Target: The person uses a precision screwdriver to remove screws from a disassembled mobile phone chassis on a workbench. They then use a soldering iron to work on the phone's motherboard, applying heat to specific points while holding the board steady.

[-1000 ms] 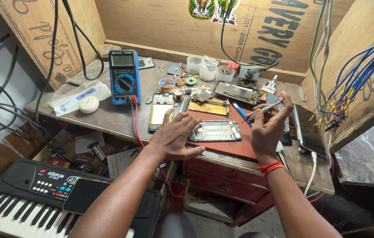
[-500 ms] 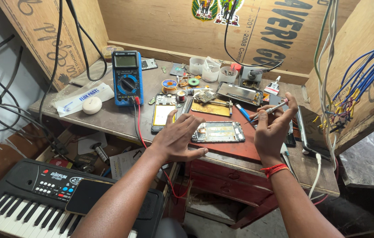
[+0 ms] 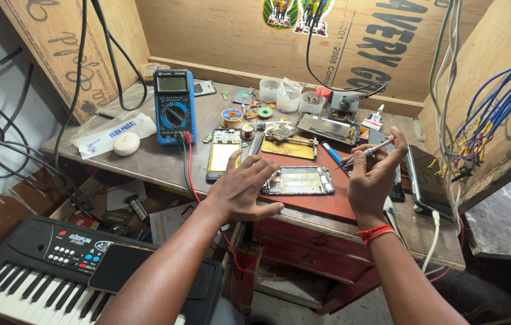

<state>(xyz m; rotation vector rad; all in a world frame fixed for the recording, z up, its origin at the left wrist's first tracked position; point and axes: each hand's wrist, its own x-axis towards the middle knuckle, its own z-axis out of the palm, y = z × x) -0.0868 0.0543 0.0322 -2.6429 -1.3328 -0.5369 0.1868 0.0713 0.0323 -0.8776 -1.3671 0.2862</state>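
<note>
An opened phone (image 3: 299,180) lies flat on the red-brown mat (image 3: 321,201) at the bench's front. My left hand (image 3: 244,189) rests just left of it, fingers spread, fingertips near its left end, holding nothing. My right hand (image 3: 377,174) hovers to the phone's right, fingers closed on a thin metal screwdriver (image 3: 365,153) whose tip points left and down toward the phone. A red thread band circles my right wrist.
A blue multimeter (image 3: 174,106) with red lead stands at back left, next to a second phone (image 3: 223,155), a circuit board holder (image 3: 286,144), small cups (image 3: 288,97) and solder spools. Blue wires (image 3: 496,96) hang at right. A black keyboard (image 3: 50,271) sits below left.
The view has shifted slightly. My right hand has dropped a little and moved nearer the phone's right end with the screwdriver. My left hand stays beside the phone.
</note>
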